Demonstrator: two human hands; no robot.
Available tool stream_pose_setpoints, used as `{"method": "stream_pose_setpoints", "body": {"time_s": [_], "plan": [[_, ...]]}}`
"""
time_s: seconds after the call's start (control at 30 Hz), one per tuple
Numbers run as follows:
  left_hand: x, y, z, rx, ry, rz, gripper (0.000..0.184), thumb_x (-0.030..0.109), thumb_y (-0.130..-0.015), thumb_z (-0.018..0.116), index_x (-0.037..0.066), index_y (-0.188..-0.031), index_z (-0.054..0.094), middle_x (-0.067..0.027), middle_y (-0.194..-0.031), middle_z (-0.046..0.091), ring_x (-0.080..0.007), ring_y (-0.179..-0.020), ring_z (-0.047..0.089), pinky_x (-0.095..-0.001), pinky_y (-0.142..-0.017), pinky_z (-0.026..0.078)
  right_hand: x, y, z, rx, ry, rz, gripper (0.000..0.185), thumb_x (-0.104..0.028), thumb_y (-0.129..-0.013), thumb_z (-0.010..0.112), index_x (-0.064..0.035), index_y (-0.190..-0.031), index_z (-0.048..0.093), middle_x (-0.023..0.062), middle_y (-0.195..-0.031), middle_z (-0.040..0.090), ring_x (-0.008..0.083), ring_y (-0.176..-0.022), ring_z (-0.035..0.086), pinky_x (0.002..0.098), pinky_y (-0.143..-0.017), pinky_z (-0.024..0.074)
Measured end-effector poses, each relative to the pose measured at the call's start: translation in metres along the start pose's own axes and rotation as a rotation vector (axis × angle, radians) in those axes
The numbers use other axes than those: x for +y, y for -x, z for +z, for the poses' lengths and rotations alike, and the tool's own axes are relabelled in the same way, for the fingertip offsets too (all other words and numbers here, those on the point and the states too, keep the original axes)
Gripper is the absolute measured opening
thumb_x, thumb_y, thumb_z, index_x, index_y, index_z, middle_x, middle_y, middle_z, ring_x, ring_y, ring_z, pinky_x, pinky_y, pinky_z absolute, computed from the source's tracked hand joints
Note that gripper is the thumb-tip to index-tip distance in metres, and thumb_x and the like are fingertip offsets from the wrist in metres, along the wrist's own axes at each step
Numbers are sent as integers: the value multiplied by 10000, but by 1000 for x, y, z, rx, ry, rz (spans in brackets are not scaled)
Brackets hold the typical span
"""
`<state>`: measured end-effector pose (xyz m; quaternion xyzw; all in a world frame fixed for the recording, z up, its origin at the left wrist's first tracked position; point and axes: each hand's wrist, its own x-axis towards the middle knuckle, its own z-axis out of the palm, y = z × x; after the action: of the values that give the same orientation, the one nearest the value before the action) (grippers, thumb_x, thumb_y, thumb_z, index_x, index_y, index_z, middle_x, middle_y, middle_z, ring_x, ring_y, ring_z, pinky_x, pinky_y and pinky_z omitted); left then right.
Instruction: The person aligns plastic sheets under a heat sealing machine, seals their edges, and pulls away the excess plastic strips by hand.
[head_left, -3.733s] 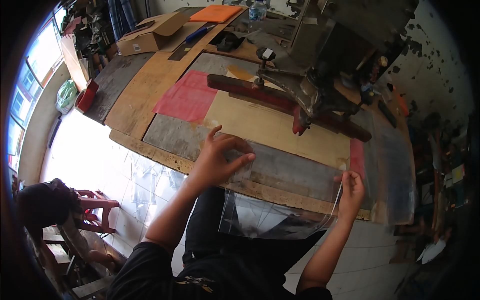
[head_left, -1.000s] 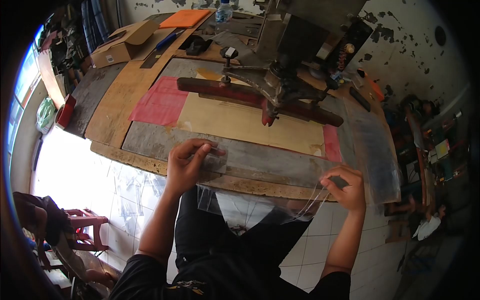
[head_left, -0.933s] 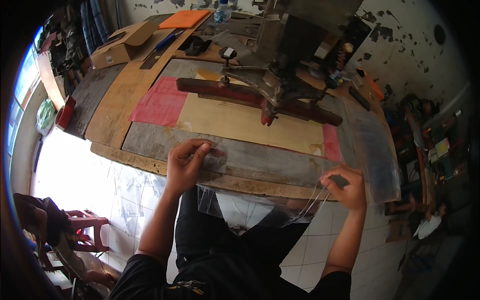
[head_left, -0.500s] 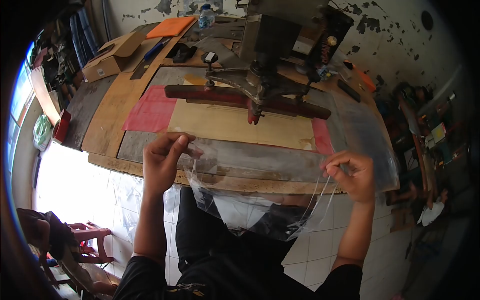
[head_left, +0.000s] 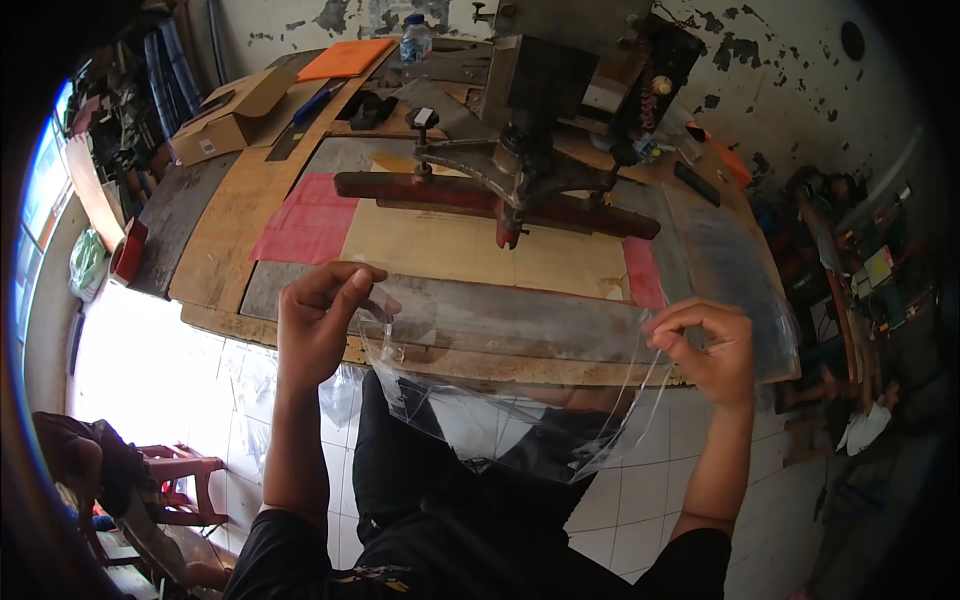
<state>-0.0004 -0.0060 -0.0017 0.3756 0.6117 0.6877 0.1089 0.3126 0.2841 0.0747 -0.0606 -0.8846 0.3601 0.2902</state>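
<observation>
A clear plastic sheet (head_left: 480,405) hangs between my hands, sagging over the table's front edge and above my lap. My left hand (head_left: 325,310) pinches its left upper corner between thumb and fingers. At the right, my right hand (head_left: 705,345) is closed on the other upper corner, where narrow folds run downward. Beyond the sheet, a long dark red bar (head_left: 490,205) of a machine is over a cream sheet (head_left: 450,248) with a pink piece (head_left: 305,218) at its left end and another at its right.
An open cardboard box (head_left: 235,115), an orange folder (head_left: 345,60) and a water bottle (head_left: 415,45) are at the back left. More clear plastic (head_left: 730,270) covers the table's right side. A red stool (head_left: 185,480) stands lower left, beside a person (head_left: 120,500). Another person appears far right.
Both hands have moved apart, with the plastic sheet now stretched wider between them. My left hand, open with fingers spread in the oldest frame, now pinches the left corner. The view has shifted.
</observation>
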Motion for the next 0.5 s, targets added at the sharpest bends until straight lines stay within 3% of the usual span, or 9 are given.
{"method": "stream_pose_setpoints", "body": {"time_s": [0.2, 0.27, 0.5], "plan": [[1, -2, -5, 14, -36, 10, 275, 194, -1105, 661, -66, -1093, 751, -96, -870, 755, -183, -781, 787, -286, -716, 591, -10, 1, 1, -44, -71, 122, 53, -16, -927, 820, 25, -959, 805, 107, -924, 810, 117, -792, 734, 255, -736, 559], [-1, -2, -10, 3, -51, 9, 242, 138, -1100, 661, -87, -1107, 753, -134, -955, 780, -209, -823, 799, -311, -720, 626, -12, 1, 1, -35, -82, 158, 62, -16, -931, 817, 28, -973, 806, 106, -929, 811, 114, -793, 732, 255, -742, 562], [-4, -2, -14, -12, -49, 11, 237, 141, -1103, 658, -75, -1110, 757, -119, -939, 779, -199, -815, 797, -307, -710, 623, -11, 2, 6, 38, -170, 283, 100, -3, -949, 794, 38, -1040, 806, 92, -952, 813, 116, -818, 737, 266, -767, 578]]}}
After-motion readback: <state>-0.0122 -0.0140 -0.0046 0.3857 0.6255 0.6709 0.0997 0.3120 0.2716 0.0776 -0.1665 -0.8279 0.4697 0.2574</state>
